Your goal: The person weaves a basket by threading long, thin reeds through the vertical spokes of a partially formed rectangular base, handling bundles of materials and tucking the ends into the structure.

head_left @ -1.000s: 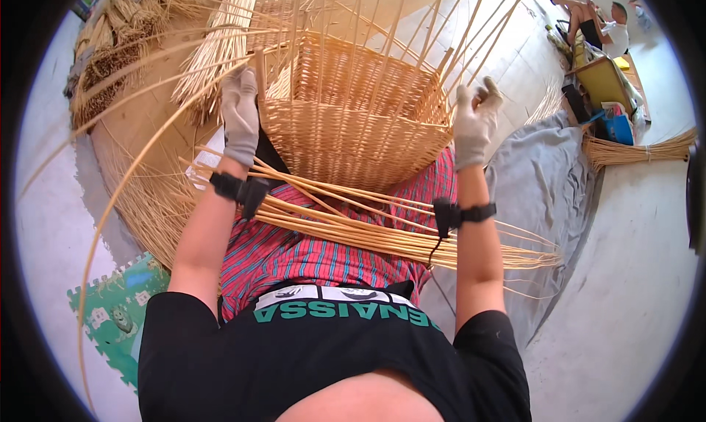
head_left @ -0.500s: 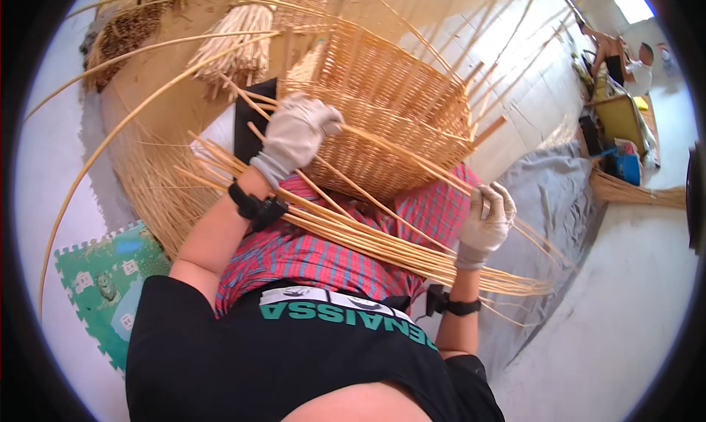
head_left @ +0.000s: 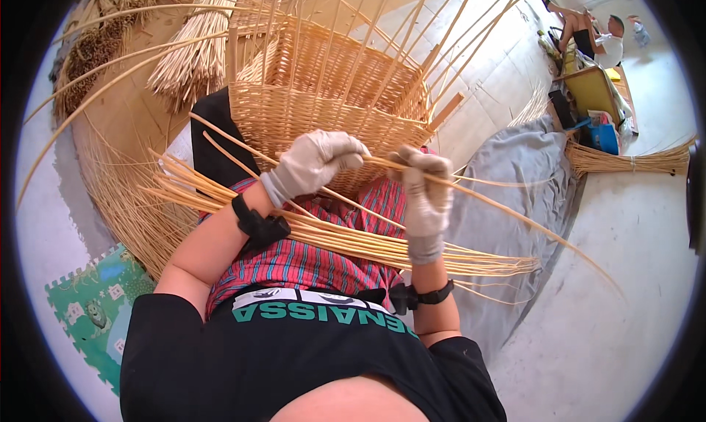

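Both my hands wear pale work gloves and meet in front of the half-woven wicker basket. My left hand pinches the end of some willow rods between thumb and fingers. Just beside it, my right hand is closed around the same rods, its fingers slightly blurred. From there the rods run right and bend downward to thin tips. A bundle of loose willow rods lies across my lap, over red checked cloth. Upright stakes rise from the basket's edges, and several long rods curve out leftward from its corner.
A tied sheaf of pale rods stands behind the basket, beside a brown bundle. Grey cloth covers floor at right. Another tied bundle lies beyond it. A green foam mat is at left. Another person sits far right.
My right hand has slid leftward along the rods and now sits next to my left hand. My left hand has moved lower and slightly right. The basket appears further left in view.
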Demonstrator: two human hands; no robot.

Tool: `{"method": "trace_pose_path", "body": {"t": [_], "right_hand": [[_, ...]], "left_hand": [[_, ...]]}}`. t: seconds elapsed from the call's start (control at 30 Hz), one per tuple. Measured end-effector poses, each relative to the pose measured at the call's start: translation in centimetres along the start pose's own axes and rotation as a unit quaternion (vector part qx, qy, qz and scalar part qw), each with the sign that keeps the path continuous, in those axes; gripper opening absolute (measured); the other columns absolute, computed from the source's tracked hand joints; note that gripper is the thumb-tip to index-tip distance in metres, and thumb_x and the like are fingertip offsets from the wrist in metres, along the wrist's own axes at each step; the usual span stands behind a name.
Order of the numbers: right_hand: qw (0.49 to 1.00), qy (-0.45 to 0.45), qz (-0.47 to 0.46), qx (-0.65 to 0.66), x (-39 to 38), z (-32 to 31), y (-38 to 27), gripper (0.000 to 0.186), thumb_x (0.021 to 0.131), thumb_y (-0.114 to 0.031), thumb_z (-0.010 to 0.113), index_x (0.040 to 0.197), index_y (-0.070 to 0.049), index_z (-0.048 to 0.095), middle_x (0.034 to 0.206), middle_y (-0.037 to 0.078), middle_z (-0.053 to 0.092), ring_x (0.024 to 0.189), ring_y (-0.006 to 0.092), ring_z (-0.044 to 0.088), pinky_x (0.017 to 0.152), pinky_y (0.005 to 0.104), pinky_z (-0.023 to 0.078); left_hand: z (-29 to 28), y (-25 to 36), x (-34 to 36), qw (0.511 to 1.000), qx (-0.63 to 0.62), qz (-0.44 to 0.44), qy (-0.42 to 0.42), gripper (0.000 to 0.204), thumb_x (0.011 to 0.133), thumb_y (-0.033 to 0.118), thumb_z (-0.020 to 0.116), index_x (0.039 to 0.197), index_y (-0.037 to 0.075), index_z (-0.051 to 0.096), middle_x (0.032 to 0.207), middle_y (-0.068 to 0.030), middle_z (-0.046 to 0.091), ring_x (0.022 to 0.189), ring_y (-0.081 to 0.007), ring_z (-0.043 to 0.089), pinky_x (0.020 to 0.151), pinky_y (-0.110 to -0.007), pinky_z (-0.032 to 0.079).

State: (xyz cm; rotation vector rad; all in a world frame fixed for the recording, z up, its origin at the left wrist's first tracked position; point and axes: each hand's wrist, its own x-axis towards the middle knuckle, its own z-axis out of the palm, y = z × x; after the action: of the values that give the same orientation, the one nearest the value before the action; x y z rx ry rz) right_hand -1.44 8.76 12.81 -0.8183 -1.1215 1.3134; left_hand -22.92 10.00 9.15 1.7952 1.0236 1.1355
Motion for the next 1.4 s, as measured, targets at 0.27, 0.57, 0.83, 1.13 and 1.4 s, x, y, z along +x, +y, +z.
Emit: {"method": "trace_pose_path", "body": {"t": [0.27,0.57,0.83,1.13,1.4], "right_hand": [[0.963,0.255,-0.06,-0.064,4.0,-7.8,-1.8,0.015,0.101,-0.015,0.066,0.11,-0.007,0.057,0.096,0.011,0.07,0.085,0.0205,0.071,0.073,0.0301,0.062],[0.939,0.33,-0.089,-0.036,3.3,-14.1,-0.9,0.017,0.099,-0.02,0.069,0.106,-0.007,0.059,0.092,0.008,0.07,0.078,0.0175,0.071,0.063,0.0259,0.062],[0.951,0.271,-0.074,-0.131,6.1,-15.0,0.5,0.018,0.101,-0.019,0.067,0.11,-0.008,0.057,0.093,0.008,0.069,0.08,0.0194,0.07,0.069,0.0274,0.059],[0.964,0.064,-0.197,-0.165,15.8,-7.1,0.9,0.017,0.098,-0.008,0.064,0.114,-0.002,0.065,0.117,0.014,0.07,0.107,0.0164,0.064,0.094,0.0289,0.049],[0.962,0.093,-0.239,-0.092,17.8,-4.1,0.3,0.03,0.105,-0.012,0.05,0.134,-0.008,0.053,0.095,0.008,0.059,0.089,0.0183,0.064,0.076,0.037,0.058]], "left_hand": [[-0.3,-3.1,3.3,0.953,0.226,-0.058,0.196,0.062,0.093,0.016,0.074,0.149,0.012,0.047,0.133,-0.0094,0.067,0.114,-0.0203,0.067,0.095,-0.032,0.052],[0.1,-3.1,2.0,0.951,0.209,-0.166,0.154,0.062,0.098,0.008,0.063,0.155,0.019,0.041,0.133,-0.0078,0.068,0.113,-0.028,0.068,0.092,-0.036,0.054],[0.4,-3.9,4.6,0.93,0.291,-0.021,0.225,0.052,0.1,0.013,0.062,0.149,0.013,0.045,0.12,-0.0114,0.071,0.085,-0.0231,0.073,0.074,-0.033,0.057],[3.9,-4.1,9.4,0.942,-0.063,-0.326,0.041,0.029,0.105,0.03,0.059,0.117,0.004,0.065,0.079,-0.0062,0.069,0.051,-0.0105,0.064,0.042,-0.026,0.049],[3.8,-6.3,10.9,0.946,0.133,-0.284,0.086,0.032,0.101,0.036,0.066,0.108,0.005,0.072,0.062,-0.0032,0.061,0.042,-0.0111,0.054,0.039,-0.029,0.044]]}}
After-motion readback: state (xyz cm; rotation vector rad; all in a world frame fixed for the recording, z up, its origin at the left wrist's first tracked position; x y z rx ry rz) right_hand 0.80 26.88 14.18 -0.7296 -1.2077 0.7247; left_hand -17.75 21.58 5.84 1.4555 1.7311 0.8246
